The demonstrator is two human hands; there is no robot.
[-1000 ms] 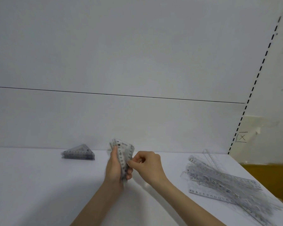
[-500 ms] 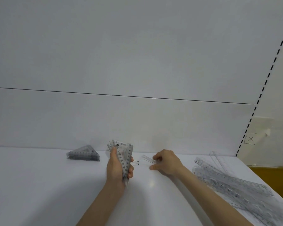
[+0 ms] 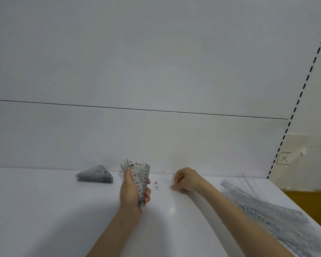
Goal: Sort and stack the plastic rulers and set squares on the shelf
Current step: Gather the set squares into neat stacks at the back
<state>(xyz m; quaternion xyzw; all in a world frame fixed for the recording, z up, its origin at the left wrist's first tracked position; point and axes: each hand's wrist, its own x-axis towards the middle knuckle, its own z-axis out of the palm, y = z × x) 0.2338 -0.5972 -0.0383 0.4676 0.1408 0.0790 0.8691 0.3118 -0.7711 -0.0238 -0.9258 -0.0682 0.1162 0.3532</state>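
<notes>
My left hand point(image 3: 131, 190) grips a bunch of clear set squares point(image 3: 140, 175), held upright above the white shelf point(image 3: 44, 210). To its right a single clear set square point(image 3: 160, 182) lies flat on the shelf, and my right hand point(image 3: 186, 180) pinches its right end with curled fingers. A neat stack of triangular set squares point(image 3: 95, 175) sits at the back left. A loose heap of long clear rulers point(image 3: 263, 210) covers the shelf's right side.
The white back panel point(image 3: 156, 71) rises right behind the shelf. A slotted upright point(image 3: 293, 112) runs up on the right, with a wall mark point(image 3: 283, 158) and a brown surface point(image 3: 311, 206) beyond the shelf's right edge.
My right hand left the bunch in my left hand, moved right and down to the shelf, and took hold of the single set square lying there. The left hand stayed put.
</notes>
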